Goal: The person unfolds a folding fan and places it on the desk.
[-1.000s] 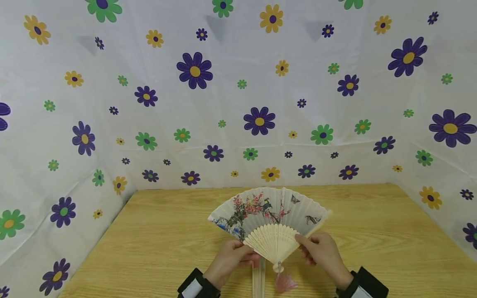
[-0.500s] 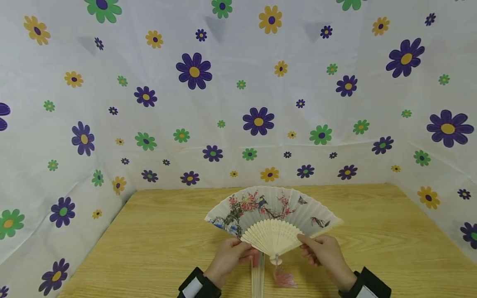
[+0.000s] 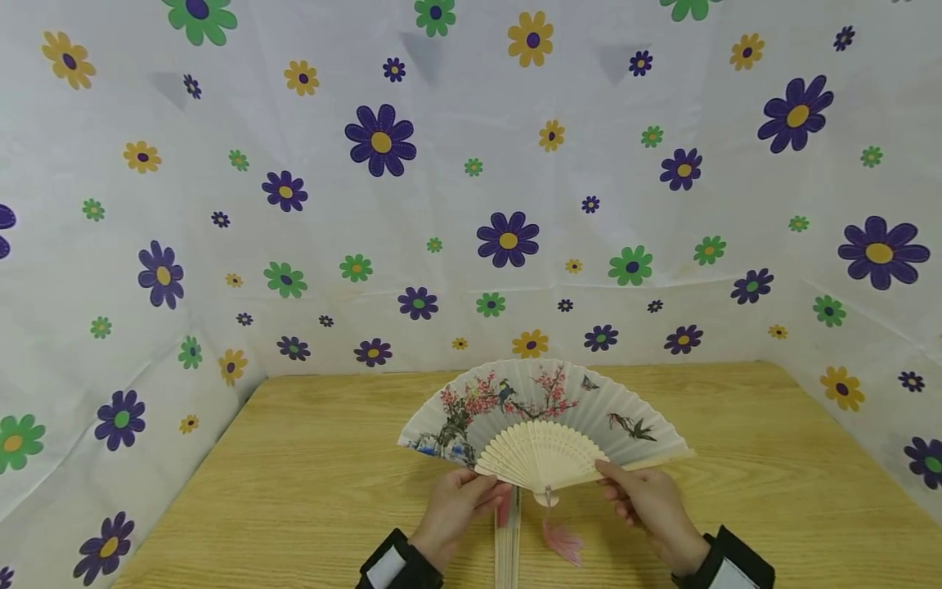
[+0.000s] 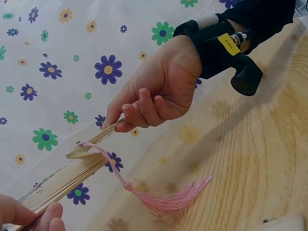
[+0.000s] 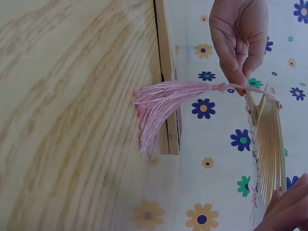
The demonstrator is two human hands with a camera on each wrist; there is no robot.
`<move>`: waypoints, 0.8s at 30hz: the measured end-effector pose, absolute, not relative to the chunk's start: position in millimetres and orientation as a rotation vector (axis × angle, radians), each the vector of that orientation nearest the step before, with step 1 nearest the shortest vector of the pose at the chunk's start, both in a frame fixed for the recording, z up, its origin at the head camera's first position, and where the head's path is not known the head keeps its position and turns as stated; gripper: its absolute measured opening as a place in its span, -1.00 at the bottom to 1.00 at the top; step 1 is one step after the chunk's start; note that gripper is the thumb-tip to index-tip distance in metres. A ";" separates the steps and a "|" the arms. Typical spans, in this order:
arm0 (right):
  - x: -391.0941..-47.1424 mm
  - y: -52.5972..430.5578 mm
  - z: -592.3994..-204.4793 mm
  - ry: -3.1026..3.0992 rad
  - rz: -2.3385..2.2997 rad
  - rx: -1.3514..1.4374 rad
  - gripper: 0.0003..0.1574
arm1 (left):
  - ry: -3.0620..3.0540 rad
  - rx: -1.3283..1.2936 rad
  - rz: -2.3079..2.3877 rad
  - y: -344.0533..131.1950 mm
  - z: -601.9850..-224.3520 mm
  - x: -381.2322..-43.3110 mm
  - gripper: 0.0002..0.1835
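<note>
A folding hand fan point(image 3: 530, 401) is spread wide above the table in the head view. Its pale leaf carries red blossom, birds and a butterfly over cream pierced ribs. My left hand point(image 3: 458, 503) pinches the left outer rib, and my right hand point(image 3: 651, 503) pinches the right one, thumb on top. From the pivot hangs a pink tassel point(image 3: 562, 541). Both wrist views catch the fan edge-on, with the tassel point(image 4: 168, 197) drooping from its end. Beneath the fan lies a narrow bundle of pale slats point(image 3: 507, 544), like a folded fan, partly hidden by the left fingers.
The wood-grain table point(image 3: 324, 466) reaches back to a white cloth point(image 3: 441, 196) printed with purple, green and yellow flowers. The cloth also rises along both sides. Black cuffs with wrist straps point(image 3: 401, 564) cover the wrists.
The fan has spread wider, its right edge swinging outward and down with the right hand. Its pivot has risen a little. The left hand has barely moved.
</note>
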State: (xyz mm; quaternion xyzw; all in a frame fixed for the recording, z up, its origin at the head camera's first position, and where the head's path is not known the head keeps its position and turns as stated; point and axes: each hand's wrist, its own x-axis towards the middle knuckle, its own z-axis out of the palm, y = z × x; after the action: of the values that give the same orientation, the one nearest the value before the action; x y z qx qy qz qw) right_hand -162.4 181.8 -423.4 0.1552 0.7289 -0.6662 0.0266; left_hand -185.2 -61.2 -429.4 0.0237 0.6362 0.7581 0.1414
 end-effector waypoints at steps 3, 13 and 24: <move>-162.5 182.3 -423.6 2.229 -2.070 0.499 -0.53 | 1.824 0.071 2.208 -60.0 -430.5 -185.2 -0.74; -160.2 189.3 -425.3 2.068 -2.159 0.592 -0.64 | 1.770 0.027 2.281 -43.8 -438.3 -188.2 -0.72; -185.6 267.5 -414.0 2.020 -2.100 0.395 -0.67 | 1.668 -0.117 2.296 33.2 -436.6 -211.9 -0.75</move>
State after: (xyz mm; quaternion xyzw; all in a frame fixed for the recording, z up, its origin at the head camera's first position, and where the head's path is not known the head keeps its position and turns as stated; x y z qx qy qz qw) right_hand -185.6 267.5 -414.0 0.1335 0.6835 -0.7105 0.1006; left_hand -211.9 33.2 -436.6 -0.0406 0.5804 0.7993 0.1500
